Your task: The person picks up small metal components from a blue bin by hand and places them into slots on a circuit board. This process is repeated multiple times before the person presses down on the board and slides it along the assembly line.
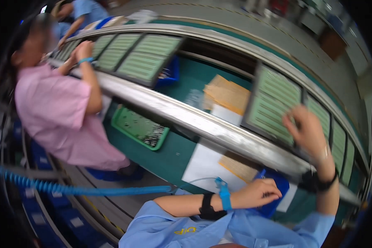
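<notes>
My right hand (306,127) is raised over a dark-framed tray with light green slotted panels (273,93) on the rail line. Its thumb and fingers are bent toward each other in a pinch, a little blurred; what they hold, if anything, is too small to make out. In front of my body, my left hand (257,193) hovers over the edge of a blue bin (280,182). The fingers of that hand are curled in, and whatever may be inside them is hidden. A blue wrist strap (224,195) circles my left wrist.
A silver rail (186,115) crosses between me and the trays. Left of me stands a green bin (138,128) with small metal parts. Brown cardboard sheets (227,95) lie beyond the rail. A blue coiled cord (91,190) stretches leftward. A co-worker in pink (58,99) works at the left.
</notes>
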`<state>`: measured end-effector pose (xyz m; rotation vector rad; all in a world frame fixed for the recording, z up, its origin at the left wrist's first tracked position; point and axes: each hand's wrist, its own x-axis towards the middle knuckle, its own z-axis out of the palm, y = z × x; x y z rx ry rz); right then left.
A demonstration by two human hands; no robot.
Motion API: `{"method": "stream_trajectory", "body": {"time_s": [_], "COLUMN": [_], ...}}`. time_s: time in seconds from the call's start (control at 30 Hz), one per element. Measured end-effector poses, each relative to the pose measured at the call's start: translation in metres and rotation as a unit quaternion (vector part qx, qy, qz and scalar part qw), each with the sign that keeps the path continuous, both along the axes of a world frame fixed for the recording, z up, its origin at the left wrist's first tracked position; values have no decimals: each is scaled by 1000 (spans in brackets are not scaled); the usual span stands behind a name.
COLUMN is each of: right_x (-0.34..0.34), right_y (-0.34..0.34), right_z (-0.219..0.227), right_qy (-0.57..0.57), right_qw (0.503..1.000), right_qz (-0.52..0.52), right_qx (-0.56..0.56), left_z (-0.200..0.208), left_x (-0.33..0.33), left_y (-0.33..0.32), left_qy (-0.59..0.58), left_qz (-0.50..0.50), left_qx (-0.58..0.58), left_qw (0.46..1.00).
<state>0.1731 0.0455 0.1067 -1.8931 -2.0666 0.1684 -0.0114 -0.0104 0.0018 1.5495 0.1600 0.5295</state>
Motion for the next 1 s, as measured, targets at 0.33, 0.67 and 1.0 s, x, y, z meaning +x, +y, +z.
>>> {"method": "stream_trajectory", "body": {"time_s": [0.33, 0.67, 1.0], "right_x": [-28, -11, -38], "right_y": [-65, -64, -5], "right_z": [-10, -26, -38], "right_qy": [-67, -52, 7], "right_qw": [996, 996, 998], "right_qz": [-31, -41, 45], "right_qx": [42, 55, 50], "left_z": [2, 0, 1], "left_x": [2, 2, 6], "left_y": [4, 2, 4], "left_qy": [1, 6, 12], "left_qz": [-45, -53, -49], "left_qx": [-90, -119, -82], "left_qw": [995, 991, 995]}}
